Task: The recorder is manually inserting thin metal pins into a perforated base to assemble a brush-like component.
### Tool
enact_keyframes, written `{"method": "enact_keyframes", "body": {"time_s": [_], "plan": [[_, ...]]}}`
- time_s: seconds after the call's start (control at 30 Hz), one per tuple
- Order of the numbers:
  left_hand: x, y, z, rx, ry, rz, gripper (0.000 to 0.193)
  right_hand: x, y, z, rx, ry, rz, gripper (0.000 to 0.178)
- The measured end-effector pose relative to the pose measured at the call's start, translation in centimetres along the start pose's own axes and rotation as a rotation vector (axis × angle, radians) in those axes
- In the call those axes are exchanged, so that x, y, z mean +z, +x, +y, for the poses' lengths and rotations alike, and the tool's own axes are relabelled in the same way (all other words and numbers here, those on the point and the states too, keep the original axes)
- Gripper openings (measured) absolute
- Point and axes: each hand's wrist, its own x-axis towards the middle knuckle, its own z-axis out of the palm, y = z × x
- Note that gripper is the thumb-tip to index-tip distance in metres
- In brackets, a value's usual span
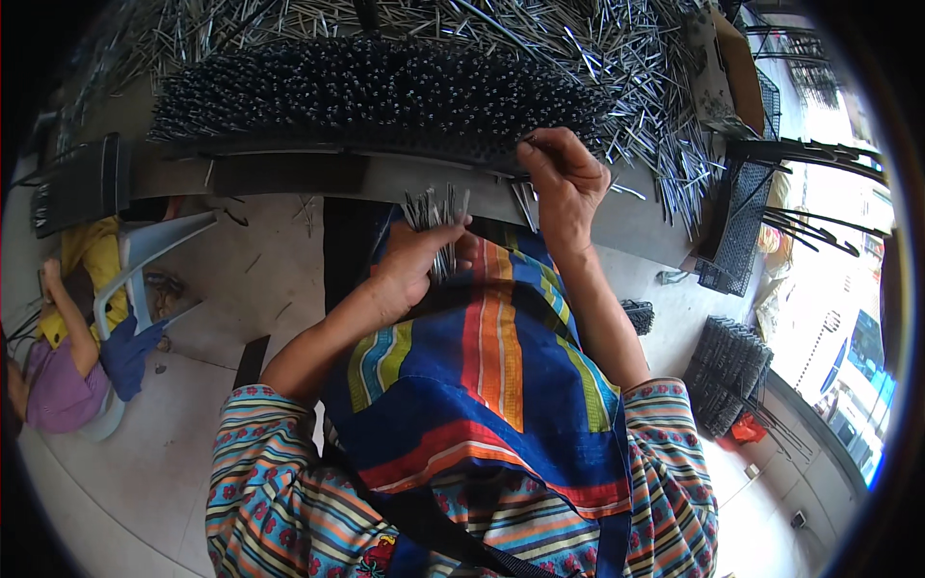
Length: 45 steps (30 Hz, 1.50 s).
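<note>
My left hand [412,260] is closed around a bundle of thin metal strips [422,210], whose ends stick up above the fingers near the table's front edge. My right hand [573,191] is raised at the right front edge of a wide block of dark upright pins [376,96]. Its thumb and fingertips are pinched together, and what lies between them is too small to make out. Closely packed, the pins stand in rows along a dark strip on the table [405,173].
Loose metal strips [641,116] are heaped behind and right of the pin block. A cardboard box [737,72] and a black mesh basket [737,226] are at the right. Dark stacked racks [723,376] stand on the floor. Another person [72,376] sits at left by a pale blue chair [159,250].
</note>
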Motion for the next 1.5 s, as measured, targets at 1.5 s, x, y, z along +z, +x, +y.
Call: {"method": "enact_keyframes", "body": {"time_s": [1.5], "plan": [[0.3, 0.4, 0.1, 0.056, -0.285, -0.017, 0.01, 3.6, 0.8, 0.3, -0.356, -0.586, -0.104, 0.013]]}}
